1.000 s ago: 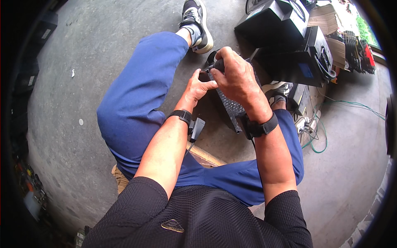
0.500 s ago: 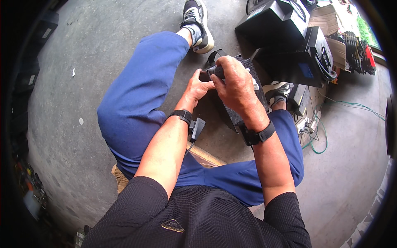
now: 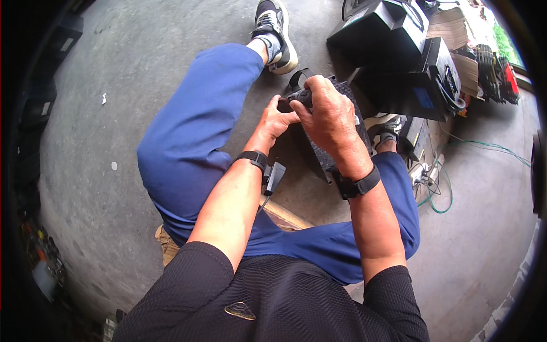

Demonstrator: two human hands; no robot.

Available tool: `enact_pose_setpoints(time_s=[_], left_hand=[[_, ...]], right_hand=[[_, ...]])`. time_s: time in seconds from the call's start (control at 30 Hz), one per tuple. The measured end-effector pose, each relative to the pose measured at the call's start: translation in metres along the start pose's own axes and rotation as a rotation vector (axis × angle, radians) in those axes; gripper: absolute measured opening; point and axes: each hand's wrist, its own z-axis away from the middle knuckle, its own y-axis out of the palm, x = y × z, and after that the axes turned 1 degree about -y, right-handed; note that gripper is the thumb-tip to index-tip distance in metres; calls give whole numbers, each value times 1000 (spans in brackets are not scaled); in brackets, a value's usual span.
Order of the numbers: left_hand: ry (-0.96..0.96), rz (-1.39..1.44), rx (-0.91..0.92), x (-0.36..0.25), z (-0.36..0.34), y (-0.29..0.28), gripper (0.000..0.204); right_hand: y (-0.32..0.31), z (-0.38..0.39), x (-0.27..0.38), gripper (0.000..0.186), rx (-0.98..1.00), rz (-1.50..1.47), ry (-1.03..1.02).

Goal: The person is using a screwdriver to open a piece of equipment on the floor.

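Observation:
My left hand (image 3: 274,122) is closed on the near-left end of a dark, short cylindrical part (image 3: 300,99), thumb stretched toward it. Over its other end my right hand (image 3: 332,117) is closed, fingers curled and thumb pressed on its side. The part's exact kind cannot be made out, and the fingers cover much of it. Just beneath my hands stands a black box (image 3: 317,157) with a rough, speckled surface and a black strap-like loop (image 3: 302,76) at its far end. The right hand hides part of that surface. Each wrist wears a black band.
Two black boxes (image 3: 401,91) with cables lie far right, beside cardboard (image 3: 447,27) and a stack of dark ribbed pieces (image 3: 490,71). A green cable (image 3: 450,191) and a white power strip (image 3: 417,174) lie right of my leg. Dark boxes (image 3: 43,108) line the left edge.
The view has shifted very slightly. My right hand has turned a little on the dark part; both hands keep their hold.

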Motion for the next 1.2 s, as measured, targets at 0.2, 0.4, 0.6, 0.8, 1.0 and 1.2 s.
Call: enact_pose_setpoints(time_s=[0.2,0.4,0.6,0.8,1.0,1.2], left_hand=[[13,7,-1,-1,2,4,132],[27,26,41,7,-8,-1,130],[13,-27,83,16,-16,-12,127],[47,-4,23,1,-2,0,127],[28,8,35,6,-7,-12,124],[62,-34,-60,-10,6,13,131]], right_hand=[[1,-1,-5,40,8,6,-22],[-7,-10,-14,34,102,-96,-142],[-20,-21,2,32,204,95,-51],[-15,-14,-7,28,116,-65,-204],[-16,-20,1,26,146,138,-170],[-17,-18,-4,33,179,62,-104]])
